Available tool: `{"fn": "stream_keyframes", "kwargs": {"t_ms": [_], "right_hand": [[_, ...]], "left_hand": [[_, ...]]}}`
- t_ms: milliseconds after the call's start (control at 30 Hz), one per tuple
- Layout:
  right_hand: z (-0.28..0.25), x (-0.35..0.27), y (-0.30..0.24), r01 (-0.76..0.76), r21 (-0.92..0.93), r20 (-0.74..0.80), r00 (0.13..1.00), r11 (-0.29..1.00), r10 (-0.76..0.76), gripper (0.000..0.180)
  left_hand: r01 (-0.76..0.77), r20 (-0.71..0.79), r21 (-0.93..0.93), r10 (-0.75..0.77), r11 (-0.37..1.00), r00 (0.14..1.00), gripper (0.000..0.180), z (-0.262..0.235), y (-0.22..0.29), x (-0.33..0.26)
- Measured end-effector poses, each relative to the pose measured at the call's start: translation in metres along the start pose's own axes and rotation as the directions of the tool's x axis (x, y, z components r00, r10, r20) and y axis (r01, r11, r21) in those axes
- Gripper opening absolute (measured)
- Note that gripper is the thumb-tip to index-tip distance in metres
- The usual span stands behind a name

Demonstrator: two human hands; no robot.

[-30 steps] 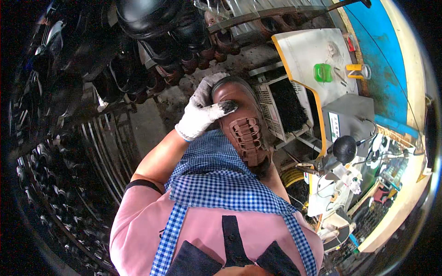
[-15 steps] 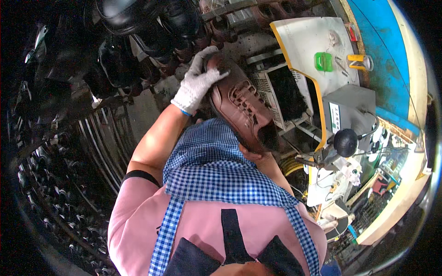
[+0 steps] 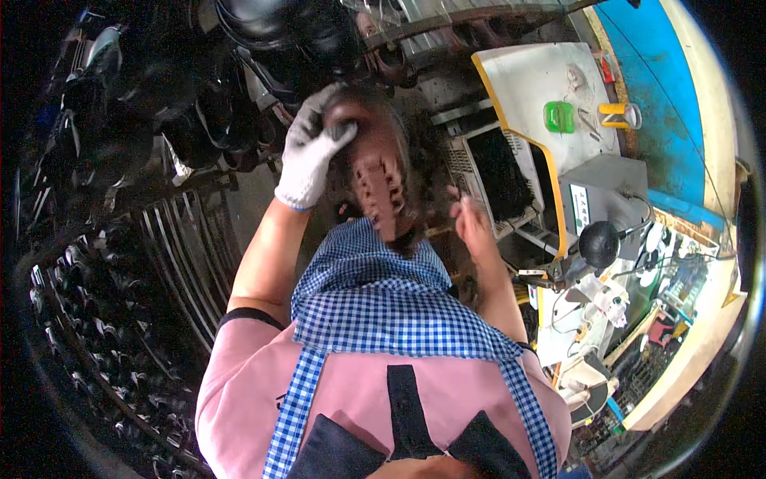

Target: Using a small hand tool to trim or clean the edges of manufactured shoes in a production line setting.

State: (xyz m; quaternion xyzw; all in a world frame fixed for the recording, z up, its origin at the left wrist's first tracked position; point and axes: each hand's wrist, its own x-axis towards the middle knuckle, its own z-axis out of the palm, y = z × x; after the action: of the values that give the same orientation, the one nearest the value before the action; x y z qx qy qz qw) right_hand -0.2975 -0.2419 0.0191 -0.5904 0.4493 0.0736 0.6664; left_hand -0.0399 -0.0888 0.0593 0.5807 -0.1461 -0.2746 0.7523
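One brown lace-up shoe (image 3: 375, 172) held up mid-frame, above blue checked apron (image 3: 375, 295), blurred, toe end pointing away toward rack. Left hand (image 3: 313, 152) in white glove, grip closed over shoe's top left side, fingers curled onto upper. Right hand (image 3: 472, 223) bare, just right of shoe, fingers loosely half-open, nothing seen inside; contact with shoe not clear because of blur.

Left and top: dark metal rack (image 3: 159, 239) with curved bars, crowded with dark shoes (image 3: 255, 24), too many and too dim to count. Tight there, left glove close to rack edge and hanging shoes. Narrow free gap only between rack and body.

Right: white bench (image 3: 527, 80) with yellow edge trim, edge running diagonally just right of right hand. On it one green container (image 3: 559, 116), one yellow cup-like item (image 3: 618, 115), a few small tools too small to tell. One dark brush-like machine opening (image 3: 499, 172) just beside right hand, little clearance. One grey machine box (image 3: 602, 199) with one black round knob (image 3: 599, 243) below. Blue wall (image 3: 662, 104) at far right. Cluttered lower right, wires and small parts, not countable.

Two hands, one glove, one shoe in hand.
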Motion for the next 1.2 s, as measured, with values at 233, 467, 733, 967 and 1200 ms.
{"fn": "stream_keyframes", "kwargs": {"t_ms": [233,467,733,967,1200], "right_hand": [[0.021,-0.06,-0.134,0.811,-0.496,0.292,0.493,0.311,-0.82,0.03],[0.035,-0.084,-0.16,0.793,-0.579,0.433,0.496,0.19,-0.752,0.045],[0.026,-0.096,-0.164,0.728,-0.669,0.442,0.552,0.15,-0.707,0.05],[0.028,-0.099,-0.169,0.68,-0.729,0.425,0.542,0.081,-0.725,0.045],[0.02,-0.096,-0.163,0.592,-0.805,0.448,0.562,-0.041,-0.695,0.048]], "left_hand": [[0.048,0.483,0.13,-0.106,0.99,0.869,0.065,-0.002,0.048,-0.034],[0.139,0.46,0.103,-0.171,0.985,0.871,0.071,0.0,0.056,-0.055],[0.154,0.455,0.082,-0.175,0.985,0.873,0.072,-0.004,0.05,-0.062],[0.193,0.459,0.122,-0.228,0.974,0.859,0.071,0.001,0.05,-0.058],[0.267,0.459,0.14,-0.301,0.954,0.836,0.079,0.01,0.046,-0.049]]}}
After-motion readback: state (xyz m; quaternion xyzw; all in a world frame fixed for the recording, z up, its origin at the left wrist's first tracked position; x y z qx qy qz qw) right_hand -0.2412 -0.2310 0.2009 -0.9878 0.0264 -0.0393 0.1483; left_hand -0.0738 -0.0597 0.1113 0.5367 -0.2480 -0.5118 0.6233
